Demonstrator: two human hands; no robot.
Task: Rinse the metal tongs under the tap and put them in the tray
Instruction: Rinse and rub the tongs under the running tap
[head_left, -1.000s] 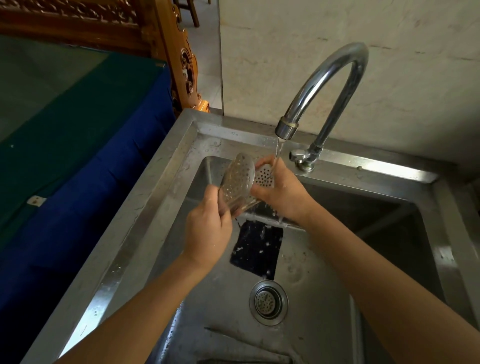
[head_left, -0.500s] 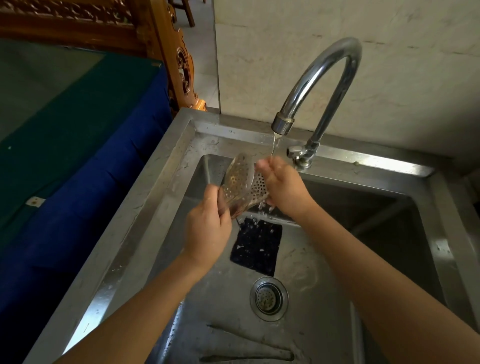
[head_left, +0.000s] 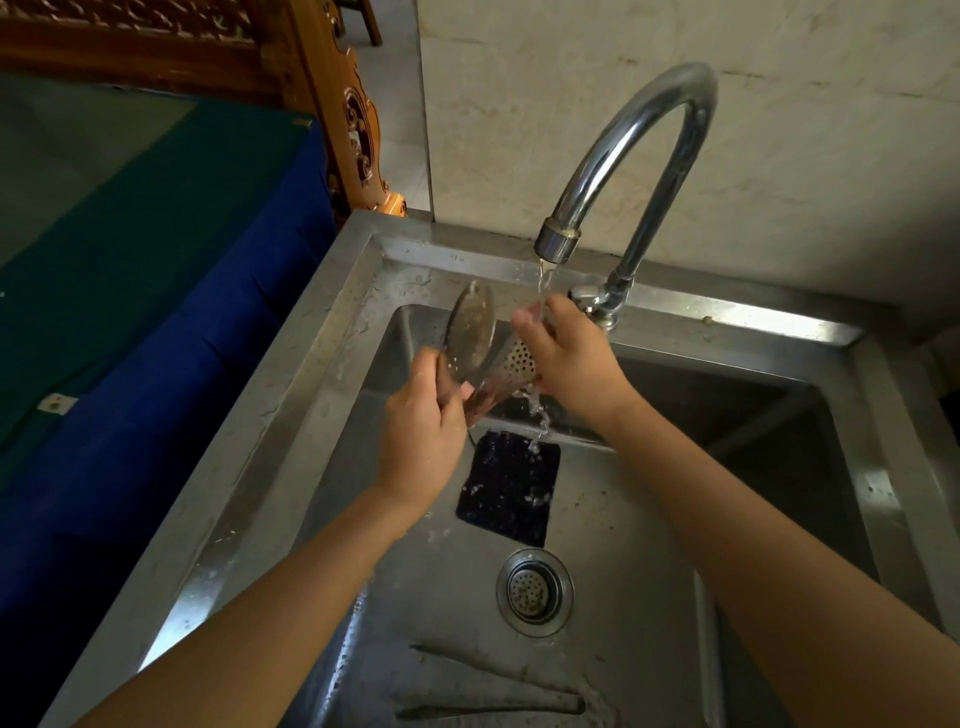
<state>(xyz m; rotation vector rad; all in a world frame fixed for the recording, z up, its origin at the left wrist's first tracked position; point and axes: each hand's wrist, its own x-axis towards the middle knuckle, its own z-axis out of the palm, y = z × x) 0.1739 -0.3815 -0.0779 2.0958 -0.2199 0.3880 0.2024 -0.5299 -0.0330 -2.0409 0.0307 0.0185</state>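
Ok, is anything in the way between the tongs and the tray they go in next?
Cannot say: no tray shows in this view. Both hands already hold the metal tongs under the tap, left hand at the handle end, right hand on a perforated blade, so nothing separates hands and tongs.

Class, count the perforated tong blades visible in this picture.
2. The left blade stands above the left hand; the right blade sits against the right hand.
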